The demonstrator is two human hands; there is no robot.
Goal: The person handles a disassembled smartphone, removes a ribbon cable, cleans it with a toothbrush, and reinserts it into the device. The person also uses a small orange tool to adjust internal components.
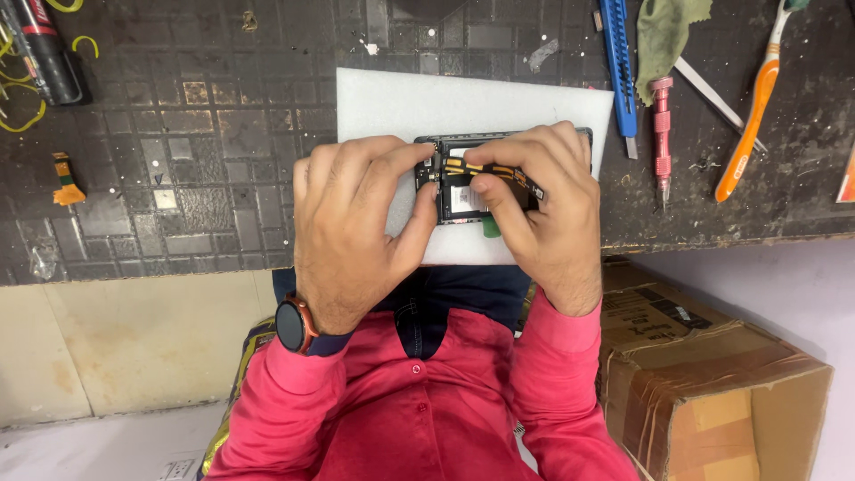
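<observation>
An opened phone [463,183] with its back off lies on a white foam sheet [419,102] at the workbench's front edge. My left hand [352,223] grips the phone's left side, thumb and forefinger pinched at its edge. My right hand [543,200] covers the phone's right side. Its fingers press on an orange and black flex cable [494,169] that runs across the phone's inside. A white battery label and a small green tab show between my thumbs.
On the dark tiled workbench [178,178] lie a blue utility knife [617,62], a pink screwdriver [661,134], an orange toothbrush [751,107], a green cloth [663,31], metal tweezers [712,93], a black tube [43,49] and a small flex part [65,178]. A cardboard box [704,374] stands lower right.
</observation>
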